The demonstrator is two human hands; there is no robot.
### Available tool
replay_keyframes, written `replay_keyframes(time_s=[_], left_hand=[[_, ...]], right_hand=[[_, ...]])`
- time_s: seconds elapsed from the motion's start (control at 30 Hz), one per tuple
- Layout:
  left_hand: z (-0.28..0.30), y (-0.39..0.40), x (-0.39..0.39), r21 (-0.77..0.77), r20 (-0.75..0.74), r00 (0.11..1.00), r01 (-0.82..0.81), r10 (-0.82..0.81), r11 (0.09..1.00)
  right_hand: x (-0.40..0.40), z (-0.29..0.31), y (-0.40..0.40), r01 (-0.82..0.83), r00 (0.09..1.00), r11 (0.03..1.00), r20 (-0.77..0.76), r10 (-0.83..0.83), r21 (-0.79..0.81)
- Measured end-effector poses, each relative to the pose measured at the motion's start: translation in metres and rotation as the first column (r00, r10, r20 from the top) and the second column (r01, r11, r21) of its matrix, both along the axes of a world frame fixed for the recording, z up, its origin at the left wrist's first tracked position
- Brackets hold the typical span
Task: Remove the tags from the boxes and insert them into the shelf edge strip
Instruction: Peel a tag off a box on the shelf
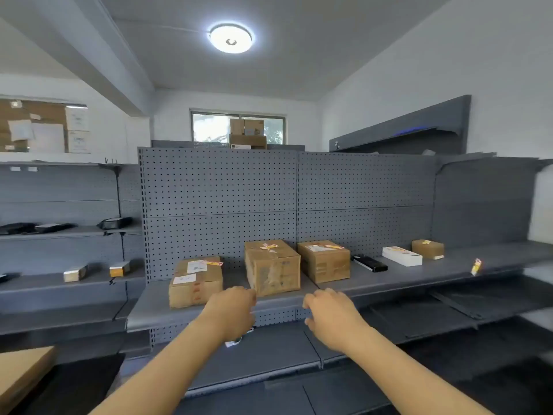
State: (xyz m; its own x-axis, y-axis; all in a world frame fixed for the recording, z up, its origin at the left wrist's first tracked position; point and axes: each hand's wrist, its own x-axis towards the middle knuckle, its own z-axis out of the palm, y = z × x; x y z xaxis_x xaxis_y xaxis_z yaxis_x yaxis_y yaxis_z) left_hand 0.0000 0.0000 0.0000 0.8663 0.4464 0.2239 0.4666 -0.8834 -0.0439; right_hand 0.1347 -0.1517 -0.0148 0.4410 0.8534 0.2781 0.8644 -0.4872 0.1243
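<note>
Hands at the front lip of a grey gondola shelf, seen from behind the person's forearms. The left hand and right hand both sit at the shelf edge strip, backs turned to the viewer, fingers curled forward; whether either pinches a tag cannot be told, since the fingertips are hidden. A small white slip shows just under the left wrist, its nature unclear.

The tall middle carton stands directly beyond and between the two hands, its red-and-yellow tag lying on the top face, up and away from both. The low left carton carries its tag on top near the back right corner; the right carton has its tag likewise on top. Each tag's long axis runs roughly parallel to the strip.

One tag hangs at the strip far to the right, tilted. Judged from this layout, the middle tag is about equally near either hand.
</note>
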Motion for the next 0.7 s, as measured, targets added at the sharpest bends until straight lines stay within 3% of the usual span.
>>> replay_keyframes(time_s=[0.17,0.43,0.7], left_hand=[[-0.015,-0.015,0.061,-0.057,0.002,0.994,0.109,-0.109,0.992],[-0.018,-0.074,0.189,0.018,0.019,0.931,0.365,-0.365,0.931],[-0.006,-0.139,0.347,0.050,-0.002,0.874,0.485,-0.485,0.873]], right_hand=[[0.043,-0.003,-0.038,0.133,0.991,0.990,-0.030,-0.131,0.052],[0.134,-0.011,-0.101,0.298,0.954,0.954,-0.039,-0.297,0.038],[0.259,-0.006,-0.168,0.395,0.918,0.917,-0.051,-0.393,0.051]])
